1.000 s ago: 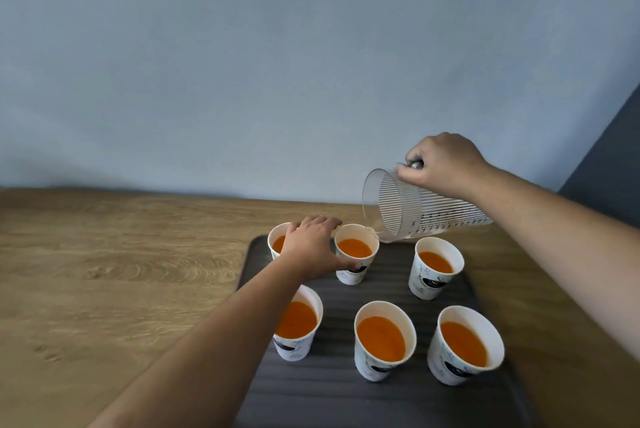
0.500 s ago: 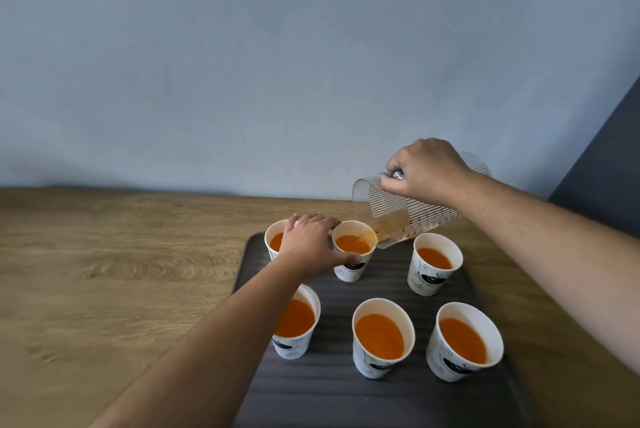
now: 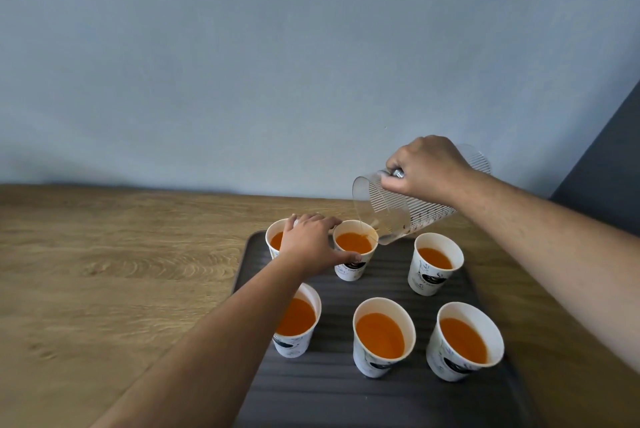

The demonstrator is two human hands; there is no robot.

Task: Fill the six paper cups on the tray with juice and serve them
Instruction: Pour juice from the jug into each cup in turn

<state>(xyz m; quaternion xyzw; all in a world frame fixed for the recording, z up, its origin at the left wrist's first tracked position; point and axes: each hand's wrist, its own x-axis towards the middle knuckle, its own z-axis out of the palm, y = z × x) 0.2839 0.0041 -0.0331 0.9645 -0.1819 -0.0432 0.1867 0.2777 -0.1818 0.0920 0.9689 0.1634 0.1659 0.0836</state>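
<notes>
Six paper cups of orange juice are set in two rows on the dark tray (image 3: 391, 400), which rests on the wooden counter (image 3: 104, 271). The back-middle cup (image 3: 355, 251) is clasped by the left hand (image 3: 308, 244). The clear ribbed jug (image 3: 398, 211) is gripped at its handle by the right hand (image 3: 424, 166) and tipped steeply, its lip just over that cup's rim.

Soft, even daylight fills the scene, leaving only faint shadows under the cups (image 3: 383, 341) on the dark tray (image 3: 346, 403). No glare shows. Wide-angle distortion bows the table (image 3: 104, 271) edge, and the forearms blur slightly near the frame's bottom.
</notes>
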